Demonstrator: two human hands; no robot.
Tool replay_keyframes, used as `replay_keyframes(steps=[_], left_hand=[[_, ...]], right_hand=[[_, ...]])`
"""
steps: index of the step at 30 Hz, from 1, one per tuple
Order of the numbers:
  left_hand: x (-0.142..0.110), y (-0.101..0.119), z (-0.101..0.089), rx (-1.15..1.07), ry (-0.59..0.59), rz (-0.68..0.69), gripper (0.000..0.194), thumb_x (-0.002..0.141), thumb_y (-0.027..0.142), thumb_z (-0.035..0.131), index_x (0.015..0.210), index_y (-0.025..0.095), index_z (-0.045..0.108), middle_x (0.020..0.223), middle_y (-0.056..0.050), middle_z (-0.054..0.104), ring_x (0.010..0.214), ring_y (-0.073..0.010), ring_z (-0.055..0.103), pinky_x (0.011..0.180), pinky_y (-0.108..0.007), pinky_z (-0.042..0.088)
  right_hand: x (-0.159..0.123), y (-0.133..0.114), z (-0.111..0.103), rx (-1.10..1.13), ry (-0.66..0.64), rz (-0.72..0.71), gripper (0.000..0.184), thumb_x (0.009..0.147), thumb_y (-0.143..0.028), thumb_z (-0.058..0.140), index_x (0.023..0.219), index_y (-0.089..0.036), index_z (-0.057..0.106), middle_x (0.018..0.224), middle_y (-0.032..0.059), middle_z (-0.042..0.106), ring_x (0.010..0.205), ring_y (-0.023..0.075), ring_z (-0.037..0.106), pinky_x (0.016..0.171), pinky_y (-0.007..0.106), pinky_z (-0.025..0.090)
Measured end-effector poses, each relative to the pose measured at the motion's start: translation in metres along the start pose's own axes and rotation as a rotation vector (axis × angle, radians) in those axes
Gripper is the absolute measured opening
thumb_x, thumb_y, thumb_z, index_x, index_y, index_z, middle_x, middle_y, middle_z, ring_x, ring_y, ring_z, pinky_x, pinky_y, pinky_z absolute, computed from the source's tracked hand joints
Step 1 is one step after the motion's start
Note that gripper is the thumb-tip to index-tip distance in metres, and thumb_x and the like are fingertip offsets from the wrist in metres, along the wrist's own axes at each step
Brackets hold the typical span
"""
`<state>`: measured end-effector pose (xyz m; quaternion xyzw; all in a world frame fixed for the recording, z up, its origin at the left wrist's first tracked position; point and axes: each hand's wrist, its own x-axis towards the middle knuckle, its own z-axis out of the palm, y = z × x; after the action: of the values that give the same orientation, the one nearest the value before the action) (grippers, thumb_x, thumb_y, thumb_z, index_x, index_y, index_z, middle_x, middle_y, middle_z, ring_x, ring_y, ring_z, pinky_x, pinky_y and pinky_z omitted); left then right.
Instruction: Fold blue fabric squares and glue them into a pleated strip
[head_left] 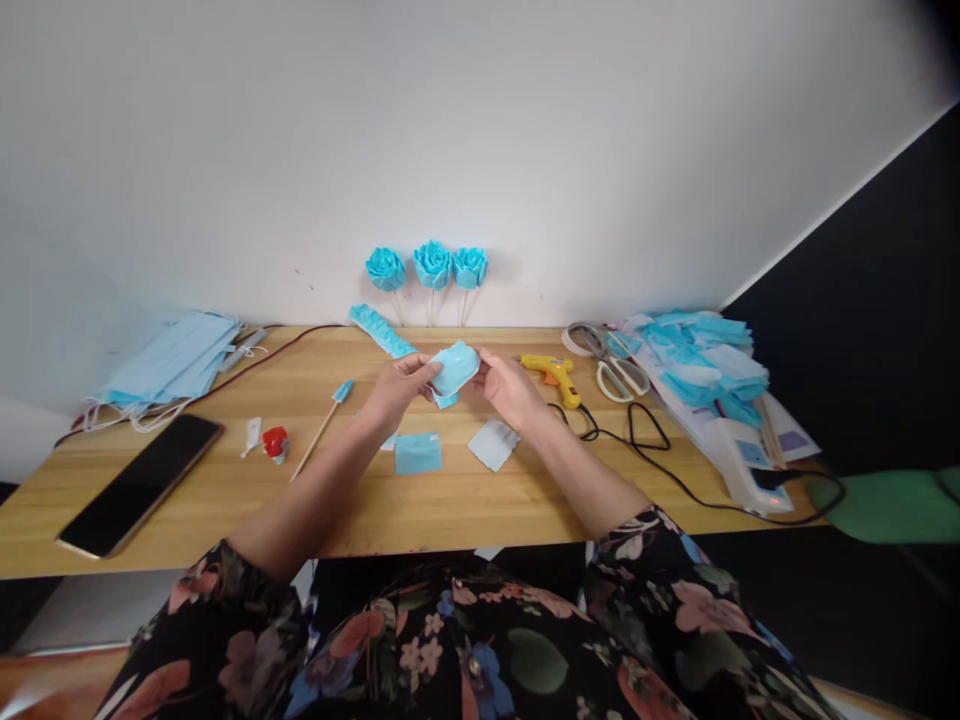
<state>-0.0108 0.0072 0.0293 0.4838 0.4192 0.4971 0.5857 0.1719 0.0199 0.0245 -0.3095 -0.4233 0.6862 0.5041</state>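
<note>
Between my hands, above the middle of the table, is a blue petal-shaped piece of mask fabric [456, 368]. My left hand [403, 388] pinches its left edge, thumb on top. At its right edge, my right hand [508, 385] is closed with the fingertips on the rim. Another bit of blue fabric shows just under the piece. Below my hands lie a blue fabric rectangle [418, 453] and a pale square [493, 444]. A thin stick [319, 430] with a blue-wrapped tip lies by my left forearm. Behind my left hand runs a pleated blue strip [382, 330].
Three blue fabric roses [433, 266] on sticks lean against the wall. To the right are a yellow glue gun [551, 374], scissors [622, 380], a fabric pile [705, 360] and a power strip [750, 470] with looping cable. Face masks [172, 360], a phone [142, 485] and a red wrapped item [275, 443] lie left.
</note>
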Motion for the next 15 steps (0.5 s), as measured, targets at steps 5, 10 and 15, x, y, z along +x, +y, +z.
replay_keyframes(steps=[5,10,15], left_hand=[[-0.009,0.002,-0.002,0.126,-0.002,0.019,0.031,0.069,0.045,0.080,0.074,0.017,0.068,0.059,0.002,0.063,0.054,-0.0110,0.055,0.056,-0.025,0.045],[-0.013,-0.005,-0.002,0.162,-0.022,-0.036,0.027,0.068,0.043,0.079,0.074,0.019,0.066,0.062,0.002,0.061,0.055,-0.0120,0.054,0.057,-0.026,0.045],[-0.013,-0.009,-0.002,0.207,-0.028,0.010,0.025,0.071,0.043,0.075,0.071,0.020,0.065,0.063,0.002,0.058,0.058,-0.0121,0.052,0.057,-0.026,0.043]], right_hand=[[0.001,0.003,-0.003,-0.218,-0.032,0.000,0.049,0.078,-0.068,0.066,0.080,-0.020,0.074,0.079,0.0015,0.074,0.077,0.0162,0.066,0.072,0.028,0.052],[-0.007,0.014,0.000,-0.365,0.121,-0.122,0.029,0.071,-0.049,0.080,0.073,-0.021,0.073,0.065,-0.0042,0.066,0.063,0.0114,0.055,0.064,0.025,0.045],[-0.011,0.018,-0.002,-0.384,0.149,-0.136,0.028,0.074,-0.050,0.077,0.076,-0.022,0.074,0.071,-0.0024,0.068,0.066,0.0132,0.058,0.067,0.027,0.047]])
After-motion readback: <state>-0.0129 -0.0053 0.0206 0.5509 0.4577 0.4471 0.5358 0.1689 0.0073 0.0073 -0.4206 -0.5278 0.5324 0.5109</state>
